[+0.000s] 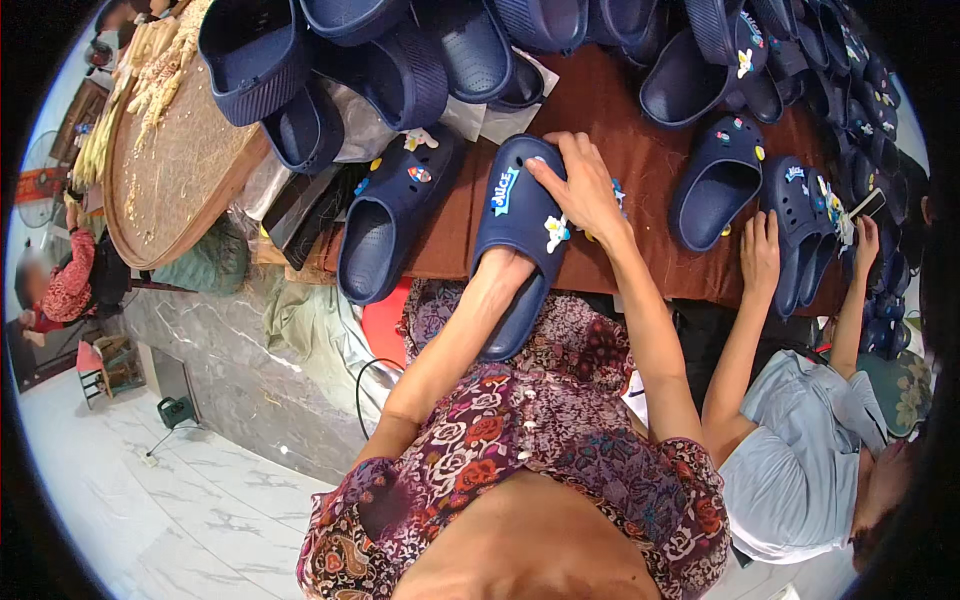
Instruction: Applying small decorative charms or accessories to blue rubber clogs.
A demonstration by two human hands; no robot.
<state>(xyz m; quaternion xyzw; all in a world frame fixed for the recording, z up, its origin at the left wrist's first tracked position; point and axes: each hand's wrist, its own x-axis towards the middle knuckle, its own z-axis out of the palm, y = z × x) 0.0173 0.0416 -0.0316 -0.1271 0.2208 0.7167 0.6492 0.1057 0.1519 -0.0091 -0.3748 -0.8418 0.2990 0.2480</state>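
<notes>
A navy blue foam clog (512,225) lies before me, its toe pointing away and its heel toward my body. My left hand (503,268) reaches into the foot opening. Its fingers are hidden under the upper. Over the right side of the upper, my right hand (588,190) grips the clog, thumb on top near the toe. A pale blue and white letter-shaped charm (503,192) sits on the upper, with a white figure charm (556,233) lower down. More charms show partly behind my right hand. Just left lies another navy clog (420,200) with charms on it.
Many navy clogs (375,75) are heaped along the table's far side. A decorated clog (735,150) lies to the right on the brown cloth (600,85). Beside me, a co-worker's hands (761,250) handle clogs. At the far left stands a round woven tray (180,170).
</notes>
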